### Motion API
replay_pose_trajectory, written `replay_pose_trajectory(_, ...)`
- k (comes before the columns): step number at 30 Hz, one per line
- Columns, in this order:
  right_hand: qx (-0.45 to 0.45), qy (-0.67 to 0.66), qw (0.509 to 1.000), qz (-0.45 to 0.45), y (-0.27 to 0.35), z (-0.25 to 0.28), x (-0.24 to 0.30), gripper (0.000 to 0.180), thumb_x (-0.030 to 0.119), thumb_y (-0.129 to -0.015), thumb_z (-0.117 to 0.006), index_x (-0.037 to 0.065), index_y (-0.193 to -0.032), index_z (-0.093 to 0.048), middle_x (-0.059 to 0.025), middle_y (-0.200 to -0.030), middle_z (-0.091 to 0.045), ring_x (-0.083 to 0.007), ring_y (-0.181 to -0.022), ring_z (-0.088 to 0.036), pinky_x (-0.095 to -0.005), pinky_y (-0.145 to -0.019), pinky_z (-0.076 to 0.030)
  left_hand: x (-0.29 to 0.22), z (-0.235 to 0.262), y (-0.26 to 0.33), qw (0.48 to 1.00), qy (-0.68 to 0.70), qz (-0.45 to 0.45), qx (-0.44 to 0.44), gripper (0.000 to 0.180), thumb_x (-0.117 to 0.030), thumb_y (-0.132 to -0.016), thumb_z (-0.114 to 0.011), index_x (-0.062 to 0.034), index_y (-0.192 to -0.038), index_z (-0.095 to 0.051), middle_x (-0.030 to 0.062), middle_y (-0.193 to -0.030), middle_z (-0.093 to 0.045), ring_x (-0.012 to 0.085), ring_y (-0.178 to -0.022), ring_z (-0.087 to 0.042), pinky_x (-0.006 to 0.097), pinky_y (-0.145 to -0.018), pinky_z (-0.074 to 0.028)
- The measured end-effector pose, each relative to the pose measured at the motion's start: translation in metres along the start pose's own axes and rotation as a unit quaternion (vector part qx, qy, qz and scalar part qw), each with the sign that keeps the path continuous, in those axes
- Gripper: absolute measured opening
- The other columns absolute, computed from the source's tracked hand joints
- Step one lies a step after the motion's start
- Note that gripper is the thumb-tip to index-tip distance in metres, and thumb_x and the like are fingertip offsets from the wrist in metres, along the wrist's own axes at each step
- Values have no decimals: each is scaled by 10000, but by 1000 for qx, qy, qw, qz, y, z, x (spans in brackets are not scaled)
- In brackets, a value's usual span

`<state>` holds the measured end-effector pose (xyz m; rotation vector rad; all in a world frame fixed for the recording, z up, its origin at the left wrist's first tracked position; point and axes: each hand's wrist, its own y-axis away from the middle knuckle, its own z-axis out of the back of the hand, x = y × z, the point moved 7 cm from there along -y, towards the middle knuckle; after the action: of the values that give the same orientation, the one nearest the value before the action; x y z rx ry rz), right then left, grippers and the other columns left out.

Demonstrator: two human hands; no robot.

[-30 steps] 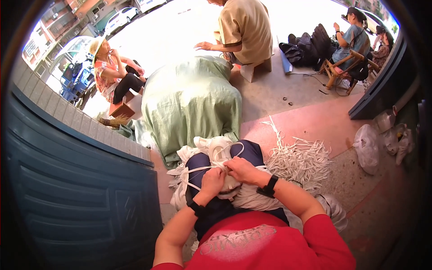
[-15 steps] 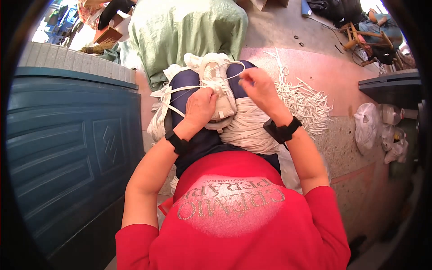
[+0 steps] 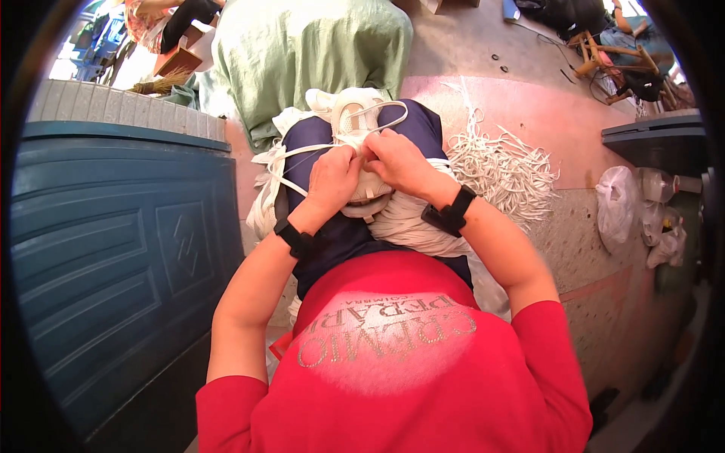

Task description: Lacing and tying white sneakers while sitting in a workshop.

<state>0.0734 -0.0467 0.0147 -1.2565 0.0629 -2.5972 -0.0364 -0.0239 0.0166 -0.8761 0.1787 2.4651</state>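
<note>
White lace-up sneaker [image 3: 361, 151] rests on the lap, amid a heap of white flat laces [image 3: 502, 162]. Lacing seems underway: left hand [image 3: 332, 181] and right hand [image 3: 396, 160] both pinch one white lace [image 3: 381, 113] closed-fingered. Threading the next eyelet likely needs a steady pull.

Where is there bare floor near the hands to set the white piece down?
Bare pinkish floor lies beyond the pile of white strips, toward the wooden chair. Speckled floor between the strips and the plastic bags is also free. The lap under left hand and right hand is crowded.
</note>
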Motion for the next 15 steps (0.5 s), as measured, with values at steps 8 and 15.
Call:
replay_pose_trajectory(8,12,181,976,123,20,28,-21,215,-11,-696,-533,38,-905,-521,-166,-799,-510,-325,-813,-485,-398,-720,-397,41,44,5,973,136,181,-48,155,-148,-834,-514,-8,-784,-558,111,-738,-604,189,-664,-576,324,-608,-452)
replay_pose_trajectory(15,-260,-361,832,-331,223,206,-246,312,247,-828,-560,37,-1057,-525,-96,-998,-568,-197,-942,-540,-299,-832,-432,175,244,44,647,705,141,-253,107,-7,-867,-406,16,-777,-459,77,-679,-471,179,-658,-472,322,-679,-437)
